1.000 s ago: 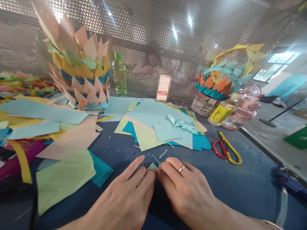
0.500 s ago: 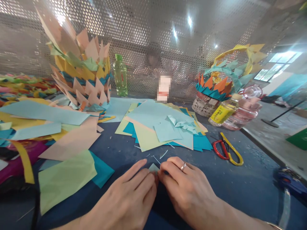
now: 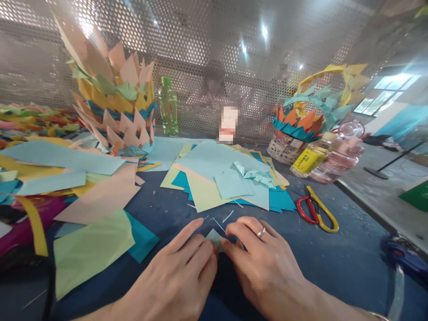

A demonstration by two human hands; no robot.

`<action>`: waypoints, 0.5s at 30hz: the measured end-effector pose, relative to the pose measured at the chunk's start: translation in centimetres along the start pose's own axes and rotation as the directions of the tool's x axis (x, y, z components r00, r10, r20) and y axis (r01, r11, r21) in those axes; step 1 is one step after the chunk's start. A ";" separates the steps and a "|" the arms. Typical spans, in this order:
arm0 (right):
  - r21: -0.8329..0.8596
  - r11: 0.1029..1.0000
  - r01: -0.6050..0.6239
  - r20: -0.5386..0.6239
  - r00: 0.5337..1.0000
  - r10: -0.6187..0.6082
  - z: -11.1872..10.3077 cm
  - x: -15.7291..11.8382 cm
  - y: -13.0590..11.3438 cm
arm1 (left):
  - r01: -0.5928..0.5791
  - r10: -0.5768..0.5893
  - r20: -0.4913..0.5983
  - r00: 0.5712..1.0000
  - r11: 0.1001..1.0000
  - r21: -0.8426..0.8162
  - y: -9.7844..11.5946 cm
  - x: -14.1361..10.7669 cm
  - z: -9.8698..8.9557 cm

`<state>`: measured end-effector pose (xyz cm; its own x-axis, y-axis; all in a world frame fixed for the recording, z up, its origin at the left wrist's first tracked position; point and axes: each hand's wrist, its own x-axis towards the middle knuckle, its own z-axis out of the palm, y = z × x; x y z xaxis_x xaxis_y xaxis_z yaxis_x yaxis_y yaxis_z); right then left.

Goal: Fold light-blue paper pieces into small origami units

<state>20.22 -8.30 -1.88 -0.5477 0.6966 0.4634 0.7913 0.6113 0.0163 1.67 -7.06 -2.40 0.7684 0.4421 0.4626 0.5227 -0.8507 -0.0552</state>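
- My left hand (image 3: 182, 267) is holding the small pale-blue paper (image 3: 213, 236), fingers curling over its left side, index stretching out straight.
- My right hand (image 3: 264, 254) is bending in at the paper's right edge, thumb and forefinger sitting narrow; whether they're pinching it, I cannot tell.
- So the little paper is peeking out between my two hands, its point facing the far side, low over the dark blue counter (image 3: 281, 223).
- Just beyond it, thin paper slivers (image 3: 219, 224) are lying scattered.
- Farther off, a fanned pile of coloured sheets (image 3: 200, 162) is spreading out, with folded light-blue pieces (image 3: 256, 174) resting on top.
- Over on the right, scissors (image 3: 317, 211) with one red and one yellow handle are lying near the pile.
- On the left, a pale-green sheet (image 3: 93, 249) is partly covering a teal sheet (image 3: 142, 236).
- Far left, a tall spiky paper piece (image 3: 123, 102) is standing beside a green-capped bottle (image 3: 168, 109).
- Far right, a yellow-labelled bottle (image 3: 309, 158) is leaning close by a pot ringed with orange and teal points (image 3: 287, 147).
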 end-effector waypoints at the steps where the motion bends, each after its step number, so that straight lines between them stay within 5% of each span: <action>1: -0.003 1.000 -0.008 -0.018 1.000 0.008 0.0 0.0 0.0 | 0.000 0.000 0.000 1.000 1.000 -0.005 -0.1 0.0 0.0; 8: -0.168 0.977 -0.131 -0.054 0.991 0.123 -0.2 0.1 0.8 | -0.021 0.021 -0.020 1.000 1.000 -0.013 -0.3 0.0 -0.1; 15: -0.049 0.993 -0.105 -0.002 0.994 0.105 -0.2 0.2 0.8 | -0.038 0.038 0.004 0.999 0.999 -0.014 -0.4 0.2 -0.1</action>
<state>20.81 -7.71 -1.59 -0.4608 0.7567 0.4638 0.8569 0.5153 0.0106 1.54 -6.70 -2.19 0.7891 0.4104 0.4570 0.4877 -0.8709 -0.0600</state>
